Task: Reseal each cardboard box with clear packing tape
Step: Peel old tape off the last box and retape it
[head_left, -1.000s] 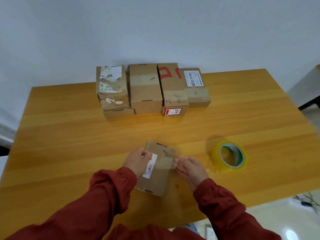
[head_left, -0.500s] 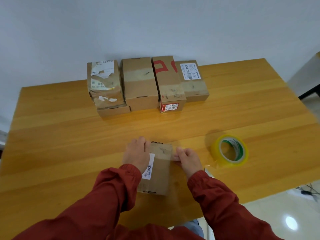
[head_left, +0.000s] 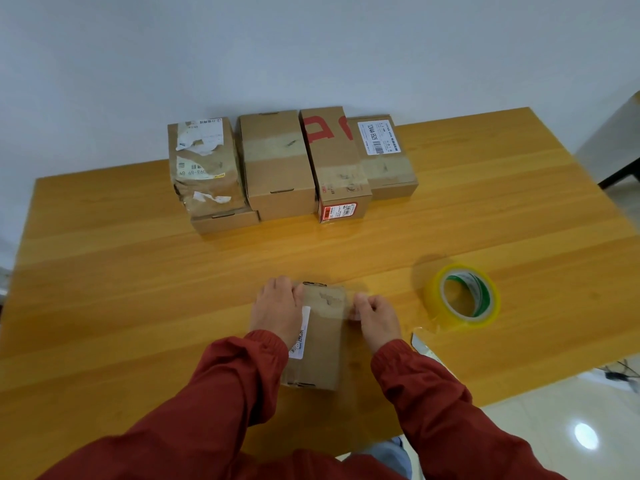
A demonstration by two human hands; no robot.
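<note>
A small cardboard box (head_left: 322,344) with a white label lies flat on the wooden table (head_left: 138,289) near its front edge. A strip of clear tape (head_left: 329,304) runs across the box's far end. My left hand (head_left: 277,313) rests flat on the box's left side, fingers pointing away from me. My right hand (head_left: 377,320) is at the box's right side, fingers curled, pinching the strip's end against that edge. The yellowish tape roll (head_left: 462,296) stands to the right of my right hand, its loose tail (head_left: 420,336) trailing toward me.
Several other cardboard boxes stand in a row at the back: a torn, wrinkled one (head_left: 204,168), a plain one (head_left: 277,161), one with red print (head_left: 336,157) and one with a barcode label (head_left: 384,157). The table's right edge drops to tiled floor with a cable (head_left: 620,374).
The small box, held tilted before, now lies flat. Both hands have come down with the strip onto its top, and my right hand has closed in to the box's right edge.
</note>
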